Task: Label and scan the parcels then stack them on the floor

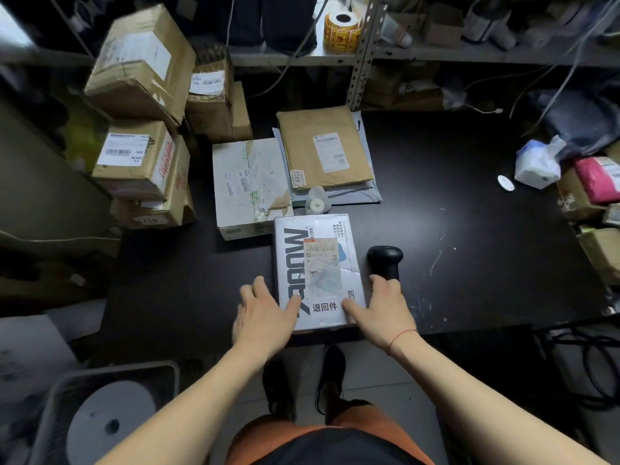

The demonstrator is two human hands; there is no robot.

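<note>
Head view shows the grey-white printed cardboard parcel (292, 263) lying flat at the near edge of the black bench (453, 229), with a paper barcode label (322, 263) already on its top face. The left hand (265, 313) rests against its near left side, fingers spread and straight, thumb on top. The right hand (385, 307) has its thumb on the near right corner. Its fingers reach the black handheld scanner (385, 260) standing just right of the parcel, and whether they curl round the handle cannot be told. To scan well, the person should steady the parcel with the left hand, keep both thumbs clear of the barcode, and aim squarely at the label.
</note>
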